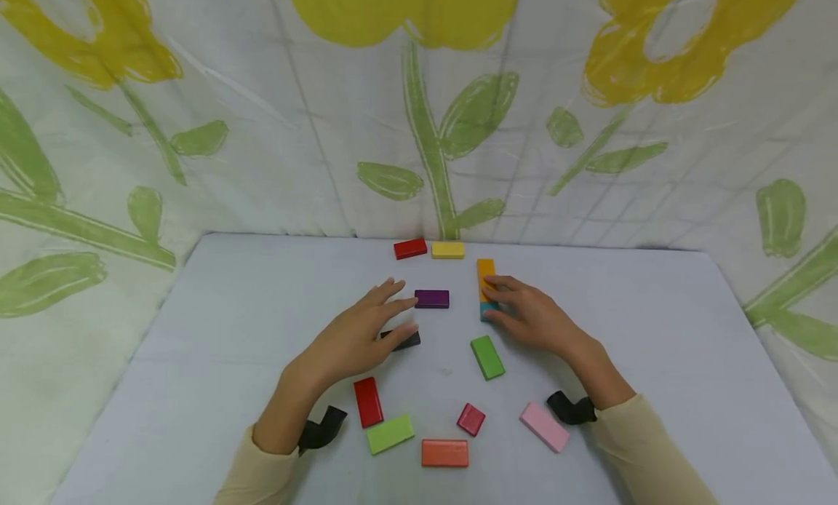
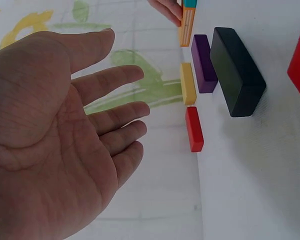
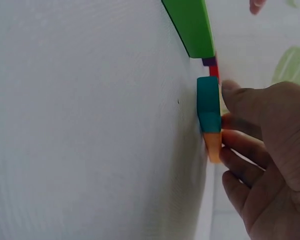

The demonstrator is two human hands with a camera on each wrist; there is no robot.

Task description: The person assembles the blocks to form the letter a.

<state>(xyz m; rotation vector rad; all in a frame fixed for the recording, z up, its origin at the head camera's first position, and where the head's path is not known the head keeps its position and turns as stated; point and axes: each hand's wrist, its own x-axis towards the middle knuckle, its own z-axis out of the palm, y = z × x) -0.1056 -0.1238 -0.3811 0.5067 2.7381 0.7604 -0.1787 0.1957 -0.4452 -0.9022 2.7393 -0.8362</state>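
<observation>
My right hand [image 1: 540,316] is over an orange block [image 1: 486,271] and a teal block [image 1: 485,311] that lie end to end. Its fingertips rest at the upper face of the pair, and the thumb is beside the teal block [image 3: 208,102]. My left hand [image 1: 356,338] hovers with spread fingers above a black block [image 1: 409,341], partly hiding it in the head view. Just beyond its fingertips lies a purple block [image 1: 432,299]. In the left wrist view, the left palm [image 2: 55,150] holds nothing. A green block [image 1: 487,357] lies between the hands.
Along the table's back edge are a red block [image 1: 410,249] and a yellow block [image 1: 448,250]. Nearer me lie another red block [image 1: 369,402], a lime block [image 1: 390,434], a small crimson block [image 1: 471,419], an orange-red block [image 1: 445,453] and a pink block [image 1: 545,427].
</observation>
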